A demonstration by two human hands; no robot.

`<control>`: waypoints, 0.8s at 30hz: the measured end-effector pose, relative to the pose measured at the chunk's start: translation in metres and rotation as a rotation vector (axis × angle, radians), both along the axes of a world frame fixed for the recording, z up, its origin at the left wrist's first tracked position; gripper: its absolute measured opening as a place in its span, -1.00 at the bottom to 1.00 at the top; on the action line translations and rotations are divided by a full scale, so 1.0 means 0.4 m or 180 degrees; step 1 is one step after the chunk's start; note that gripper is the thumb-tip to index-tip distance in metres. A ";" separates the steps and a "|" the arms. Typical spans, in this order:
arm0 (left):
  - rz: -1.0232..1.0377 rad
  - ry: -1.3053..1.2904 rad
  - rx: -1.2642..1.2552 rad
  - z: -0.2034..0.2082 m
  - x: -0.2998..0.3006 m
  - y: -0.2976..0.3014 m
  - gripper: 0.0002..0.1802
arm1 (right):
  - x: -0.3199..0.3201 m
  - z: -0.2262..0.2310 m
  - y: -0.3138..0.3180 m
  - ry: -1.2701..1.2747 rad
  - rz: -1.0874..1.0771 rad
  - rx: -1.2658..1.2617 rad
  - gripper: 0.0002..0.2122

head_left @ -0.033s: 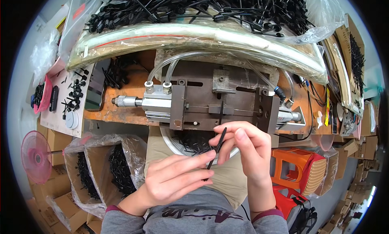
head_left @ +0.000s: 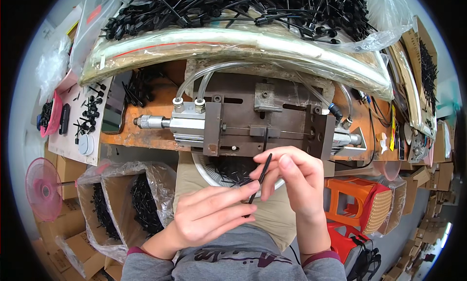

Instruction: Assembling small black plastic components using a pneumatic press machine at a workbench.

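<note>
My left hand [head_left: 216,213] holds a thin black plastic stick [head_left: 263,176] that slants up toward the right, pinched near its lower half. My right hand [head_left: 301,179] is beside the upper end of the stick. Its thumb stands away from the curled fingers, which pass behind the stick's tip; whether they touch it I cannot make out. Just beyond the hands a second black stick [head_left: 265,141] stands upright in the view against a small block [head_left: 272,131] in the middle of the dark metal fixture [head_left: 243,145]. Under my hands a white basket [head_left: 204,171] holds black pieces.
Silver air cylinders [head_left: 188,126] with clear hoses flank the fixture. Behind it a plastic-lined tray [head_left: 233,41] is heaped with black parts. Plastic-lined boxes [head_left: 124,217] of black parts are at lower left, near a pink fan [head_left: 44,188]. An orange stool [head_left: 343,198] stands at right.
My right hand has shifted very slightly, its thumb a touch to the left. The stick stays in my left hand.
</note>
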State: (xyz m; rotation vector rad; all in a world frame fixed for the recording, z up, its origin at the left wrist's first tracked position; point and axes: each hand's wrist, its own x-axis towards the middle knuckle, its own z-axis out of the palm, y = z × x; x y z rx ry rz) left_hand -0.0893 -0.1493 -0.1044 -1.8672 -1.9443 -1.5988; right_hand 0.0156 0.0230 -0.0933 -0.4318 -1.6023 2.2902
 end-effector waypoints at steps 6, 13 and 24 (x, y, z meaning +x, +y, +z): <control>-0.0094 -0.0035 -0.0050 0.003 0.004 0.001 -0.60 | 0.001 -0.005 0.001 0.0063 0.0124 -0.0318 -0.85; -0.0123 -0.0091 -0.0121 0.004 0.012 -0.005 -0.61 | 0.006 -0.008 -0.032 0.0211 -0.0209 -0.0127 -0.89; -0.0076 -0.0143 -0.0046 0.003 0.038 -0.031 -0.61 | 0.030 -0.015 -0.063 0.0320 -0.0243 -0.0152 -0.88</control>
